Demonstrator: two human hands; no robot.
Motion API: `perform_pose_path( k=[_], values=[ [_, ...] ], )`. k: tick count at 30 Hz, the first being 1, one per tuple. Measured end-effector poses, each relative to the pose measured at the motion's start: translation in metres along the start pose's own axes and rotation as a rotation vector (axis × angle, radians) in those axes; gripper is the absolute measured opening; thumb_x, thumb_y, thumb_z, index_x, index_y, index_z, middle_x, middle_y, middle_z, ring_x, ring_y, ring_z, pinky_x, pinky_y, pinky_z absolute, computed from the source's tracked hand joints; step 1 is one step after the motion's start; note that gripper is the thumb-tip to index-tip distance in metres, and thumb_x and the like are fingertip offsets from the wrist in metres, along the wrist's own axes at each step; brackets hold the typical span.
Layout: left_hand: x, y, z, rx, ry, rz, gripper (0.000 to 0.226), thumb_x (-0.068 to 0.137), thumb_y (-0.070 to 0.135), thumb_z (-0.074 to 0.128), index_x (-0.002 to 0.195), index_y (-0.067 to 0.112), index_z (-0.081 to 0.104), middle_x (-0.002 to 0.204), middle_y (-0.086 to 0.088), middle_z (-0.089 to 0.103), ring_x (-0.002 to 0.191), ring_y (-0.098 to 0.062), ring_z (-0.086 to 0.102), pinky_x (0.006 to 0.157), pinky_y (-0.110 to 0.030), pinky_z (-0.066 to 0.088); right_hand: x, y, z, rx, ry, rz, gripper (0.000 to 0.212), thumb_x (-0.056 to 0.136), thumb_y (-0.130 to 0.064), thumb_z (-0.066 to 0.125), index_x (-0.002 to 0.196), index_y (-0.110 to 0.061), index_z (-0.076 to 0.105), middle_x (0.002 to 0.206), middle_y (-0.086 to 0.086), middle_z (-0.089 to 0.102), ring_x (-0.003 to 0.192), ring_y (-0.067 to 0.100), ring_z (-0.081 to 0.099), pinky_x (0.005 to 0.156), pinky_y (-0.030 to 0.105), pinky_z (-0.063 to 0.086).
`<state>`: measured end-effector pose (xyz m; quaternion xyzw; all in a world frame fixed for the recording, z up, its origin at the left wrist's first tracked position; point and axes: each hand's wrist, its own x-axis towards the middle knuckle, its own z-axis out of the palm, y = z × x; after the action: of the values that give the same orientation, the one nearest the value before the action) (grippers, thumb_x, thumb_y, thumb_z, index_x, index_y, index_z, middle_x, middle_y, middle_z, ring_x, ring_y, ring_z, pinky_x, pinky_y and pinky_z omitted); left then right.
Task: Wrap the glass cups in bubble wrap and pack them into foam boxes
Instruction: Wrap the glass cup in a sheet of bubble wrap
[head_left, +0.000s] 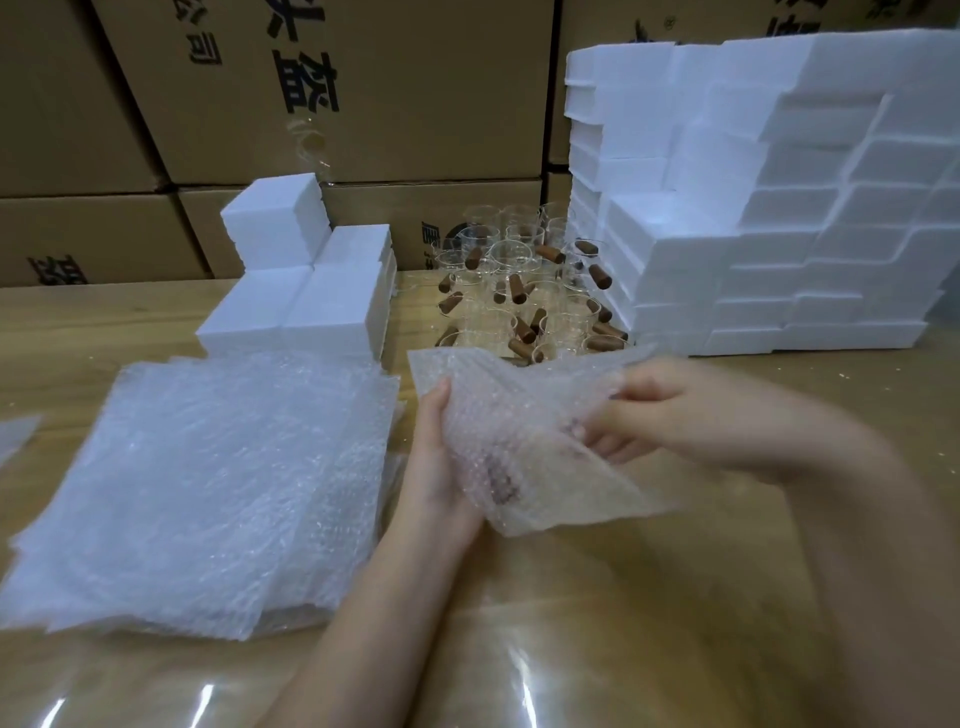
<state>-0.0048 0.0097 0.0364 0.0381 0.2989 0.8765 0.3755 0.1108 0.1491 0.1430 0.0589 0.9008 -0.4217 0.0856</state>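
Observation:
A sheet of bubble wrap (530, 415) is held above the table between both hands, with a dark shape, likely a cup's wooden handle, showing through it. My left hand (436, 467) cups the bundle from the left and below. My right hand (639, 410) pinches the sheet's right side, blurred by motion. Several glass cups with brown wooden handles (519, 291) stand at the back centre. A thick stack of bubble wrap sheets (208, 488) lies at the left.
A small stack of white foam boxes (306, 291) stands behind the sheets. A large wall of foam boxes (753, 208) fills the right. Cardboard cartons (363, 104) line the back. The wooden table (571, 623) has a glossy cover.

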Motion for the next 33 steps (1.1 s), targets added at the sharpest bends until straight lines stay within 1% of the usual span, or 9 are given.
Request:
perform_pose_path(
  k=[5, 9, 11, 13, 16, 19, 23, 28, 33],
  values=[
    [0.003, -0.005, -0.011, -0.044, -0.022, -0.046, 0.046, 0.089, 0.045, 0.053, 0.115, 0.01, 0.068, 0.111, -0.018, 0.069, 0.092, -0.03, 0.07, 0.069, -0.038, 0.057, -0.018, 0.005, -0.027, 0.379, 0.403, -0.368, 0.031, 0.081, -0.041, 0.053, 0.084, -0.02, 0.076, 0.086, 0.0, 0.076, 0.082, 0.015, 0.072, 0.07, 0.019, 0.056],
    [0.004, -0.008, -0.015, 0.006, -0.087, -0.007, 0.041, 0.091, 0.044, 0.051, 0.104, 0.012, 0.073, 0.102, -0.013, 0.072, 0.091, -0.027, 0.071, 0.071, -0.038, 0.056, 0.0, -0.003, -0.002, 0.041, 0.375, -0.35, 0.038, 0.09, -0.056, 0.039, 0.102, -0.035, 0.069, 0.102, -0.026, 0.069, 0.098, -0.011, 0.061, 0.076, 0.012, 0.05],
    [0.005, -0.009, -0.016, 0.016, -0.127, -0.001, 0.043, 0.093, 0.043, 0.047, 0.102, 0.011, 0.074, 0.101, -0.012, 0.071, 0.092, -0.025, 0.07, 0.077, -0.039, 0.057, 0.015, -0.003, 0.014, -0.167, 0.288, -0.304, 0.046, 0.082, -0.069, 0.031, 0.105, -0.047, 0.064, 0.108, -0.04, 0.056, 0.117, -0.017, 0.043, 0.093, 0.017, 0.036],
    [0.005, -0.009, -0.019, 0.017, -0.154, -0.02, 0.043, 0.091, 0.042, 0.049, 0.105, 0.008, 0.073, 0.107, -0.014, 0.068, 0.103, -0.026, 0.064, 0.099, -0.046, 0.048, 0.026, -0.001, 0.028, -0.272, 0.225, -0.273, 0.048, 0.073, -0.077, 0.023, 0.099, -0.056, 0.058, 0.112, -0.041, 0.048, 0.127, -0.01, 0.021, 0.102, 0.022, 0.012],
    [0.004, -0.009, -0.023, 0.07, -0.189, -0.026, 0.052, 0.087, 0.044, 0.057, 0.119, 0.004, 0.065, 0.125, -0.021, 0.059, 0.121, -0.033, 0.054, 0.11, -0.047, 0.034, 0.036, 0.004, 0.041, -0.351, 0.235, -0.343, 0.063, 0.077, -0.082, 0.019, 0.107, -0.047, 0.061, 0.121, -0.026, 0.059, 0.114, -0.016, 0.03, 0.095, 0.0, -0.011],
    [0.005, -0.009, -0.027, 0.129, -0.193, 0.009, 0.065, 0.081, 0.043, 0.065, 0.129, 0.001, 0.056, 0.133, -0.025, 0.051, 0.127, -0.036, 0.047, 0.108, -0.048, 0.036, 0.042, 0.008, 0.046, -0.463, 0.24, -0.367, 0.072, 0.08, -0.079, 0.013, 0.12, -0.039, 0.058, 0.128, -0.022, 0.056, 0.107, -0.019, 0.035, 0.11, 0.017, -0.006],
    [0.004, -0.007, -0.032, 0.198, -0.188, 0.023, 0.056, 0.073, 0.044, 0.075, 0.114, 0.006, 0.069, 0.119, -0.022, 0.063, 0.116, -0.033, 0.059, 0.089, -0.042, 0.052, 0.046, 0.006, 0.056, -0.562, 0.21, -0.349, 0.077, 0.082, -0.077, 0.012, 0.124, -0.029, 0.055, 0.125, -0.019, 0.056, 0.109, -0.006, 0.047, 0.117, 0.035, 0.011],
    [0.004, -0.01, -0.033, 0.251, -0.199, 0.008, 0.053, 0.067, 0.049, 0.078, 0.106, 0.012, 0.074, 0.11, -0.015, 0.068, 0.107, -0.024, 0.064, 0.085, -0.035, 0.053, 0.051, 0.007, 0.071, -0.681, 0.295, -0.358, 0.054, 0.084, -0.075, 0.02, 0.091, -0.031, 0.049, 0.09, -0.019, 0.044, 0.083, -0.001, 0.038, 0.106, 0.033, 0.021],
    [0.003, -0.011, -0.033, 0.279, -0.252, 0.031, 0.047, 0.084, 0.049, 0.062, 0.112, 0.012, 0.07, 0.116, -0.013, 0.067, 0.114, -0.022, 0.061, 0.088, -0.033, 0.051, 0.055, 0.011, 0.081, -0.726, 0.333, -0.386, 0.07, 0.082, -0.075, 0.035, 0.118, -0.019, 0.055, 0.113, -0.008, 0.052, 0.103, 0.004, 0.034, 0.099, 0.027, 0.017]
  ],
)
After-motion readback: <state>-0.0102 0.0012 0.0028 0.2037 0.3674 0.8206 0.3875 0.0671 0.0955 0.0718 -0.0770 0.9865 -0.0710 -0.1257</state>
